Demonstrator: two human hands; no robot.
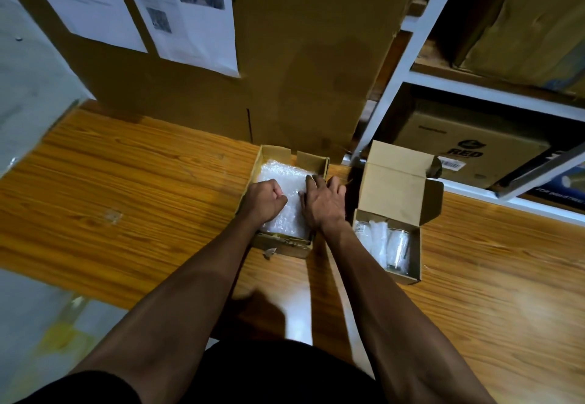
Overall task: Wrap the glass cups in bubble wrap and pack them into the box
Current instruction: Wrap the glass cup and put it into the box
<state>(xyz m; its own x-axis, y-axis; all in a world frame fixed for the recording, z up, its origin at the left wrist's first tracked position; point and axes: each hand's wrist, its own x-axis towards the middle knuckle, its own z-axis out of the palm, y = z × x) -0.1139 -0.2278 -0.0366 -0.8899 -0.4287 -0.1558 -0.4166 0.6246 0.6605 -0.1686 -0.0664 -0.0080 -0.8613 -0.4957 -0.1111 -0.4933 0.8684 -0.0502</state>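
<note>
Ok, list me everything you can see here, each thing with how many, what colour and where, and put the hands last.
open tray box: one, brown cardboard, middle of the table, bubble wrap inside
bubble wrap: one sheet or bundle, clear white, filling the tray box under both hands
small box: one, brown cardboard, lid up, right of the tray box
glass cups: at least two, clear, lying in the small box with bubble wrap between them
table: one, orange-brown wood grain
large cartons: two or more, brown, standing at the table's far edge
printed sheets: two, white, stuck on the left carton
shelf rack: one, white, at right, holding cartons
left hand: one, fist, on the bubble wrap
right hand: one, fingers spread on the bubble wrap
</note>
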